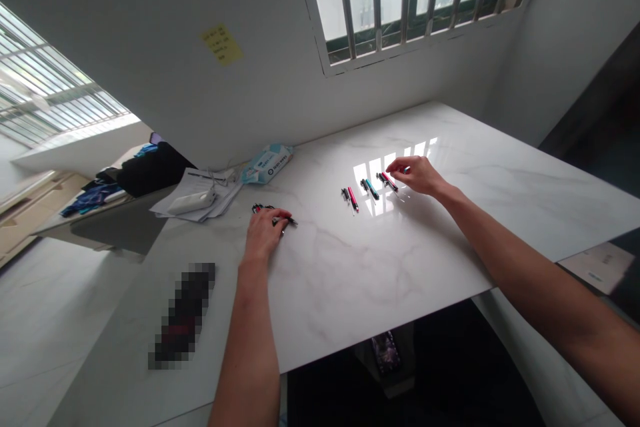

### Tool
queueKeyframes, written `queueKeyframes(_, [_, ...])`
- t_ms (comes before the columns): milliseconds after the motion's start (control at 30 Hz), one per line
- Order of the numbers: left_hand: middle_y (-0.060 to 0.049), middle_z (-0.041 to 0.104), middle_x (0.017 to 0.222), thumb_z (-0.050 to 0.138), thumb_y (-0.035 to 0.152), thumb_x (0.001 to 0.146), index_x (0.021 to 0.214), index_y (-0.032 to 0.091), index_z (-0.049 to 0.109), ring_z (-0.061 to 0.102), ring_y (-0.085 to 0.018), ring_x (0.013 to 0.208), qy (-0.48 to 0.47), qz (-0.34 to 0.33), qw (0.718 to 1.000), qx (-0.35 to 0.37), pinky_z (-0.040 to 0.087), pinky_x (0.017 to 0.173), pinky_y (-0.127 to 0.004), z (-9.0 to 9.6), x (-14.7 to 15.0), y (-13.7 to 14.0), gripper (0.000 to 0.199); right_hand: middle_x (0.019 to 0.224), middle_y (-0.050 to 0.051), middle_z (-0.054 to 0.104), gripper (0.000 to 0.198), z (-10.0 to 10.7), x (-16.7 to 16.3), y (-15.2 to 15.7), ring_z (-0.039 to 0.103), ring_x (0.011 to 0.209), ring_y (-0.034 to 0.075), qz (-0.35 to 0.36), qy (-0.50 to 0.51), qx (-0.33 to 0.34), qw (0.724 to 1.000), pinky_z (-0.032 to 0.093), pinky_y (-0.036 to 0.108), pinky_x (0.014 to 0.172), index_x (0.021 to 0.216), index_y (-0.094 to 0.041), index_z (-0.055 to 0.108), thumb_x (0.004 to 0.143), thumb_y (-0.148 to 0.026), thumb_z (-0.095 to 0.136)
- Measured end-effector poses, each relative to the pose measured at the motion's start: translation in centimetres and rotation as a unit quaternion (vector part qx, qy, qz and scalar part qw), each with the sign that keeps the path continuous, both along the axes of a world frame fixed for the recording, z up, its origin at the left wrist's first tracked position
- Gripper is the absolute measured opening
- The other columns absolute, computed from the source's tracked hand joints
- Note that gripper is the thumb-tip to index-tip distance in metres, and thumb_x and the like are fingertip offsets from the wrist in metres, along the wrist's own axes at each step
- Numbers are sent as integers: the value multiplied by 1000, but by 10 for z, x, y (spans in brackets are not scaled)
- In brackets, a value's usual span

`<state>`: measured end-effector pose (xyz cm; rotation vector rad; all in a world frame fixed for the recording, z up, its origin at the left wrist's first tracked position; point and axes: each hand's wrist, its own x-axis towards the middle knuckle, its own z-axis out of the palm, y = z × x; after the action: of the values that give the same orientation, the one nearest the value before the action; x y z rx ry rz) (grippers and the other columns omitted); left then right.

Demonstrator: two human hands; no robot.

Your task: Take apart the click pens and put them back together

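My left hand point(267, 232) rests on the white marbled table with its fingers curled over several dark pen parts point(263, 207). A slim black pen piece point(289, 221) pokes out by its fingertips. My right hand point(419, 175) is lowered at the right group, its thumb and fingers pinched together; what they hold is too small to make out. Just left of those fingertips lie red and black pen parts point(386, 181). A teal pen barrel point(372, 188) with black pieces lies in the middle group, and a red pen barrel point(353, 197) with black pieces in the left one.
A blue and white wipes packet point(268, 163) lies against the wall, beside papers point(220, 203) and a white device point(193, 201) with a cable. A blurred-out dark object point(184, 315) is at the front left. A phone point(386, 352) sits on my lap below the table edge.
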<state>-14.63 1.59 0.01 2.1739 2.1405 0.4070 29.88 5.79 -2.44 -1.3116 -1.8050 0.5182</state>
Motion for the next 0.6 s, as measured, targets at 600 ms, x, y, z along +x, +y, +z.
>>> queueKeyframes(600, [-8, 70, 114, 48, 37, 108, 126, 24, 67, 67, -18, 88, -164, -186, 938, 242, 51, 83, -28, 20, 99, -27, 29, 72, 2, 66, 54, 23, -47, -29, 55, 66, 16, 103, 52, -23, 993, 43, 31, 62, 75, -23, 63, 92, -73, 63])
